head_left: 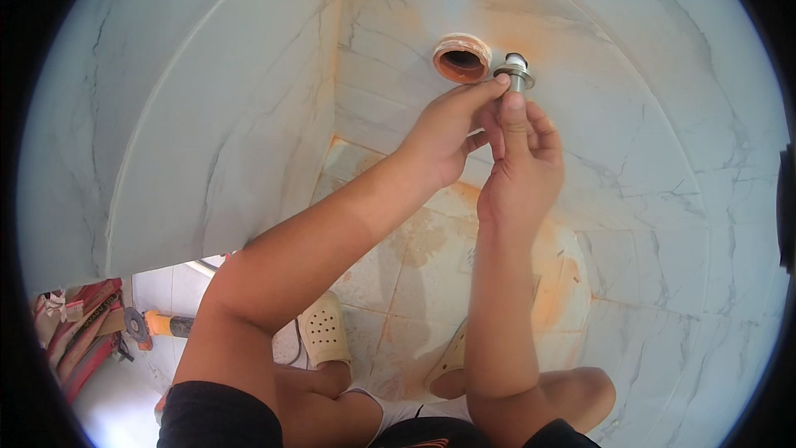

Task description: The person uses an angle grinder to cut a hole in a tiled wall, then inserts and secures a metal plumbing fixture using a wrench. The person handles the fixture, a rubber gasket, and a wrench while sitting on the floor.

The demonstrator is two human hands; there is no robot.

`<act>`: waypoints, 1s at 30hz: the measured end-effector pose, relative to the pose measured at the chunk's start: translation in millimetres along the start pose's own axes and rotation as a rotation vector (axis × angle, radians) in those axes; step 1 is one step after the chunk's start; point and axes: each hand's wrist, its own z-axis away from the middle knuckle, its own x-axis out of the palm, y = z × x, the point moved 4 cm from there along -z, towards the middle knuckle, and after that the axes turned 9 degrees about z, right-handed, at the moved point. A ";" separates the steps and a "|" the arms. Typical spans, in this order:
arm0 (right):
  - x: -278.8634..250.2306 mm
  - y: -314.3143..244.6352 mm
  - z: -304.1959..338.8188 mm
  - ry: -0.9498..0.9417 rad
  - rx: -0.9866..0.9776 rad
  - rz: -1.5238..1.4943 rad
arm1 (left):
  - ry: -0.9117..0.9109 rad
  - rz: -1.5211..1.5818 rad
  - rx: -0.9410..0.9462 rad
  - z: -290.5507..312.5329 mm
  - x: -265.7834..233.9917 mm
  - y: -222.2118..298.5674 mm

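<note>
A shiny metal pipe fitting (517, 81) with a round wall flange is held up close to the marbled tile wall. White wrapping, which looks like thread tape, shows at its far end next to a dark round hole. My left hand (448, 129) reaches in from the left, with its thumb and fingers closed at the flange. From below, my right hand (524, 168) pinches the near end, thumb lying along it. Some fingertips and the fitting's underside are hidden. Just left of the fitting, an orange-brown pipe end (462, 58) with a whitish rim sticks out of the wall.
A tiled partition (224, 108) rises on the left. Stained floor tiles (423, 257) lie below my arms. At the lower left are a yellow-and-black angle grinder (162, 323) and a red bag (83, 332). My feet wear cream clogs (324, 328).
</note>
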 end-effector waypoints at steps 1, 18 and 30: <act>0.0 0.5 -0.1 0.010 0.012 -0.019 | 0.017 -0.005 -0.005 0.0 -0.6 0.5; 3.7 3.2 -18.8 -0.051 0.150 -0.130 | -0.008 -0.011 -0.060 -4.8 3.7 0.9; 1.2 0.9 -12.9 -0.075 0.145 -0.119 | 0.138 -0.051 -0.016 1.2 15.6 11.5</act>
